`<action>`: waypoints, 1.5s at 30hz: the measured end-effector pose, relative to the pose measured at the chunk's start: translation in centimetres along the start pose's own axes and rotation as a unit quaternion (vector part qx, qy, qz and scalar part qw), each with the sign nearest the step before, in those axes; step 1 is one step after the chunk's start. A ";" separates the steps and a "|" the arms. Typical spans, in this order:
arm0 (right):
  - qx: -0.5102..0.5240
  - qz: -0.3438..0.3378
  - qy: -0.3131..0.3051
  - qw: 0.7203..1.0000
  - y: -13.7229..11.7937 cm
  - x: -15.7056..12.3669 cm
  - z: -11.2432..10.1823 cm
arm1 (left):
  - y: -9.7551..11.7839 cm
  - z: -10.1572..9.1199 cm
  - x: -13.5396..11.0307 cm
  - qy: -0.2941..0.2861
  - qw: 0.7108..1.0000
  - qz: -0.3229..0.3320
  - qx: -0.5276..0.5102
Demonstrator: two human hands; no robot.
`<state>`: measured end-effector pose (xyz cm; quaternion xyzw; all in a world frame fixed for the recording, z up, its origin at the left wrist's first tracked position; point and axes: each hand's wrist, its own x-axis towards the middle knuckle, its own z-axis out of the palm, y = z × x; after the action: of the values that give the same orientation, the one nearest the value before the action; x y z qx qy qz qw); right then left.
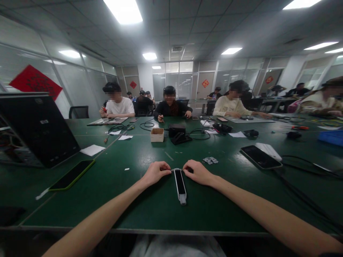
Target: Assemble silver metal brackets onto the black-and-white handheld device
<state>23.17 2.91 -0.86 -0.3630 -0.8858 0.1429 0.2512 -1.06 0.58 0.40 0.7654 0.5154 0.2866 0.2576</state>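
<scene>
A narrow black-and-silver device (180, 185), like a slim remote, lies lengthwise on the green table (128, 200) in front of me. My left hand (155, 172) is curled, its fingertips pinching the far left corner of the device. My right hand (197, 171) is also curled, fingertips pressed at the far right corner. Both forearms stretch out from the near edge. A few small metal parts (210, 160) lie just beyond my right hand.
A phone in a green case (72, 175) lies left, a black phone (260, 157) right with cables (308, 167) beside it. An open laptop (37, 128) stands far left. A small cardboard box (157, 135) and black gear (178, 134) sit mid-table. Several people work at the far side.
</scene>
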 end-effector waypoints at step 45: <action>0.006 -0.004 -0.005 1.000 0.1 0.0 0.1 | -0.5 0.4 0.0 0.000 0.997 0.069 0.042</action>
<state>23.15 2.98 -0.99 -0.3576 -0.8876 0.1488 0.2495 -1.09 0.68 -0.22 0.8093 0.4731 0.2817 0.2048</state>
